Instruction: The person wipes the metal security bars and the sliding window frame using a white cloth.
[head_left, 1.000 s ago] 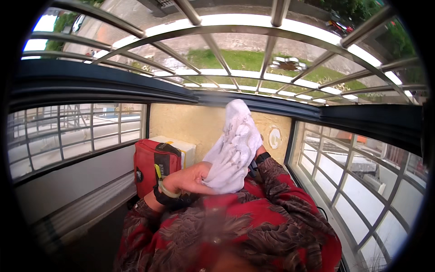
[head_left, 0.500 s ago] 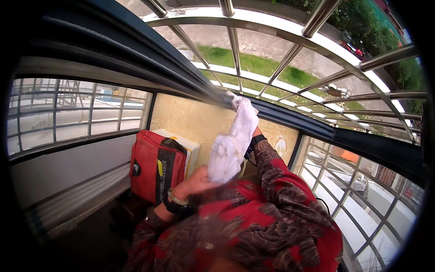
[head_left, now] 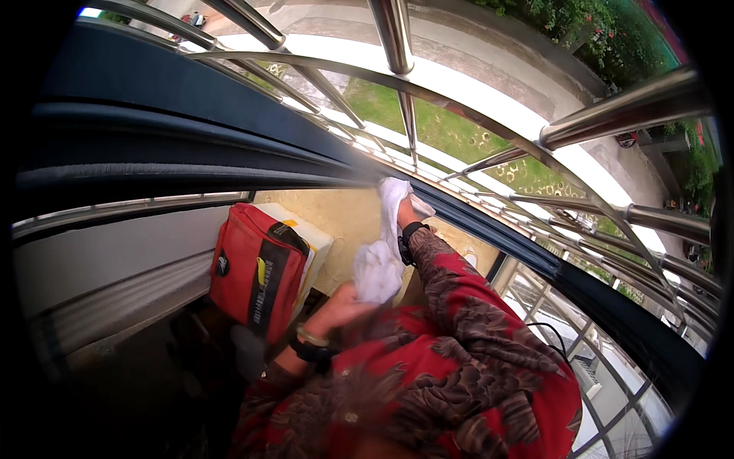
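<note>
A damp-looking white cloth (head_left: 378,269) stretches between my two hands, its lower part bunched up. My left hand (head_left: 341,307), with a bangle and a dark band at the wrist, is closed round the bunched lower end, close to my body. Farther forward, my right hand (head_left: 406,214) has the cloth's upper end draped over it and wrapped about its fingers, which are mostly hidden. That end touches the dark blue window frame (head_left: 459,218) at its inner edge.
Shiny metal guard bars (head_left: 394,38) curve outside the window, above grass and a paved path. A red bag (head_left: 256,264) leans on a white box (head_left: 319,246) to the left. Beige stone surface (head_left: 336,218) lies below the frame.
My right hand has shifted within the cloth, so more of the hand shows and the cloth hangs narrower between my hands. The view has tilted and moved closer to the bars.
</note>
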The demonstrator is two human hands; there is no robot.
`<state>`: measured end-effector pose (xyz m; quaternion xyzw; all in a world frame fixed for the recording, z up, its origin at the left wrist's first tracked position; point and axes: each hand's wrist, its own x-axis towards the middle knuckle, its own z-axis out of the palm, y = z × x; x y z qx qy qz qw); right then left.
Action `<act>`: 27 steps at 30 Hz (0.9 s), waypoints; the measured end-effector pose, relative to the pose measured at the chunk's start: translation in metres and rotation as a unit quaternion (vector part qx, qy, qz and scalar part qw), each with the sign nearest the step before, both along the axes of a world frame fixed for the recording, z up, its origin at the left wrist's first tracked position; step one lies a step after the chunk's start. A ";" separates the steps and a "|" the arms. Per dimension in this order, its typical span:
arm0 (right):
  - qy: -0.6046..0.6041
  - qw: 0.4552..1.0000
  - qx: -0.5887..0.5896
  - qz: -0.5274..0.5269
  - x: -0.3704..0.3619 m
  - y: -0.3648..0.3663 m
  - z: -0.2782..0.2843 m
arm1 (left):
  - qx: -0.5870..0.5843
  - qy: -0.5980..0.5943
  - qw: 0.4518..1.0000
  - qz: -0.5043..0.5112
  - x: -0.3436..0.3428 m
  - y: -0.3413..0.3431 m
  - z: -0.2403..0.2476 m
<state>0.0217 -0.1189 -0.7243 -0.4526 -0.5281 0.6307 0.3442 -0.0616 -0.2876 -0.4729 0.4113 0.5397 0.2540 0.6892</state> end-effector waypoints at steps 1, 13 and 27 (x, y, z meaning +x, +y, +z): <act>-0.089 0.994 0.044 0.051 -0.010 -0.003 0.013 | -0.009 0.015 1.000 0.024 0.002 -0.005 -0.001; 0.013 0.999 -0.018 0.045 -0.009 0.019 -0.027 | -0.008 0.039 0.996 0.081 0.033 0.009 0.012; -0.292 0.871 0.347 0.192 -0.009 0.031 0.246 | 0.109 0.038 0.976 0.187 0.015 -0.006 0.084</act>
